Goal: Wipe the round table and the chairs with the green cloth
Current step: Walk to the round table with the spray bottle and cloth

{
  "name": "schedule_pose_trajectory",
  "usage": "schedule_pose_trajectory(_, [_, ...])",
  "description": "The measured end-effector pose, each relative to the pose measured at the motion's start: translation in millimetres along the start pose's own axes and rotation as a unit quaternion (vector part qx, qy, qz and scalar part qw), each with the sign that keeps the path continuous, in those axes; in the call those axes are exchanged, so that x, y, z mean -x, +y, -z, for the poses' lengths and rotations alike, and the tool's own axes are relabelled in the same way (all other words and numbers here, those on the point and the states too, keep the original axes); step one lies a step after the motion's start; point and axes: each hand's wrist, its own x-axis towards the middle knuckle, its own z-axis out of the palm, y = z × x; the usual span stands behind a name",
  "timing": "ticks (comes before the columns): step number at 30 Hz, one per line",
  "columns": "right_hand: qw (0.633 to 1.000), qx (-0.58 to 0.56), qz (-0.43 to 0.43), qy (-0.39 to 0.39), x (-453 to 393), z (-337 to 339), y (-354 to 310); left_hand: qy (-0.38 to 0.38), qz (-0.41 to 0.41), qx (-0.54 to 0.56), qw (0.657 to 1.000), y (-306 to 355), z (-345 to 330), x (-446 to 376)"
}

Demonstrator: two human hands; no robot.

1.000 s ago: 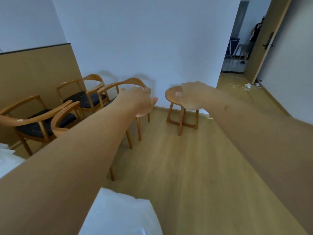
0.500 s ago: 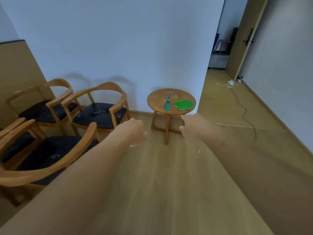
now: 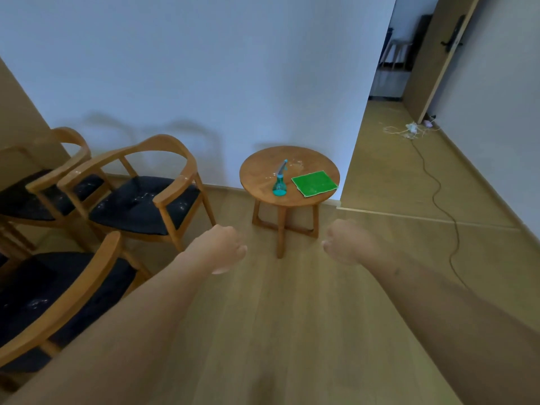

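A small round wooden table (image 3: 257,171) stands against the white wall. A green cloth (image 3: 314,183) lies flat on its right side, and a teal spray bottle (image 3: 279,185) stands beside the cloth. Three wooden armchairs with dark seats sit to the left: one near the table (image 3: 140,197), one behind it (image 3: 43,182), one closest to me (image 3: 52,293). White specks dot the seats and the tabletop. My left hand (image 3: 222,247) and my right hand (image 3: 347,244) are stretched out in front of the table, fingers curled, holding nothing, short of the table.
A cable (image 3: 438,200) runs over the wooden floor on the right from a tangle of white cords (image 3: 409,130) near an open door (image 3: 438,54). A doorway beyond leads to another room. Bare floor lies between me and the table.
The view has swung right and closer to the table, so the cloth and bottle now show. Both hands have dropped lower in view, below the tabletop.
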Motion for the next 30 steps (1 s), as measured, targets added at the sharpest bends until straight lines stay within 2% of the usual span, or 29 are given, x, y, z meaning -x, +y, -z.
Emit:
schedule_pose_trajectory(2, [1.000,-0.009,-0.005,-0.013,-29.8,0.8,6.1,-0.008,-0.001,0.005,1.000,3.2,1.1,-28.6])
schedule_pose_trajectory(12, [0.998,-0.050,-0.008,0.023,-218.5,30.6,7.4,-0.031,-0.006,0.046,0.998,-17.2,10.3,-220.9])
schedule_pose_trajectory(17, [0.996,-0.080,-0.032,0.002,-298.9,40.0,9.3,-0.098,-0.025,0.108,0.989,-32.5,14.4,-297.6])
schedule_pose_trajectory(23, [0.989,-0.126,-0.076,-0.033,-360.4,28.9,28.1,-0.119,0.029,0.259,0.958,-40.6,2.8,-376.7])
schedule_pose_trajectory(30, [0.986,-0.142,-0.076,-0.048,-445.5,26.7,62.3,-0.154,0.058,0.280,0.946,-19.3,-22.3,-465.0])
